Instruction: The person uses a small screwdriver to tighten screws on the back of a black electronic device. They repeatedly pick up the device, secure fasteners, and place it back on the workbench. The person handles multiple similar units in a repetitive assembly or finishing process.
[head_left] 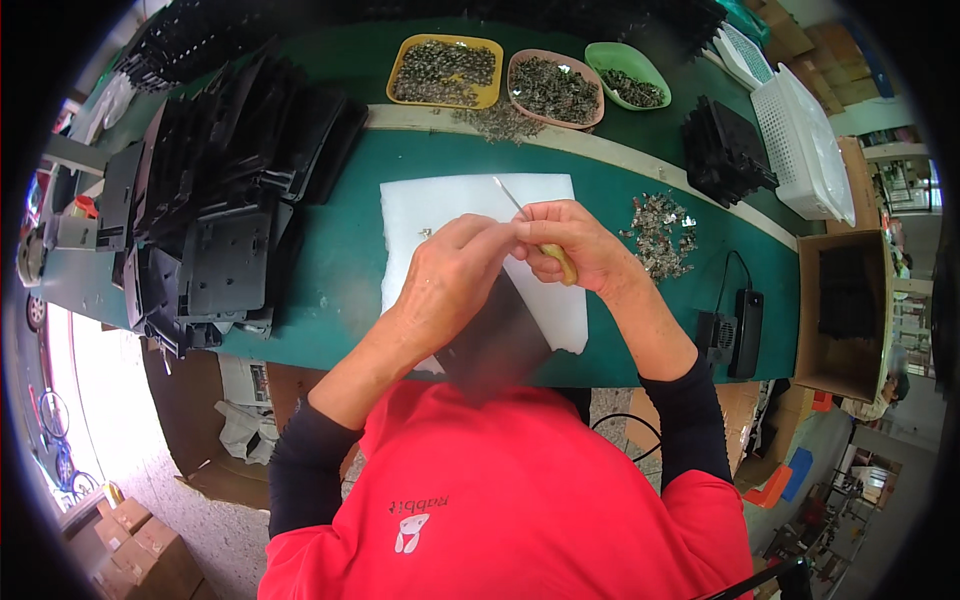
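Observation:
My right hand [585, 245] is closed around a screwdriver with a yellow handle [560, 264]; its thin metal shaft points up and away past my fingers. The fingertips of my left hand [448, 272] are pinched together and meet those of the right. Whatever lies between the left fingers is too small or hidden to make out. Below both hands a dark flat panel [500, 335] rests partly over a white foam sheet [480, 200], close to my body and partly blurred. A small metal piece [426, 233] lies on the foam beside the left hand.
Black plastic panels [225, 260] are piled at the left of the green table [340, 230]. Yellow [400, 92], pink [597, 112] and green trays [655, 68] of small metal parts stand behind a pale strip. Loose metal clips [662, 235] and a black device [746, 335] lie right.

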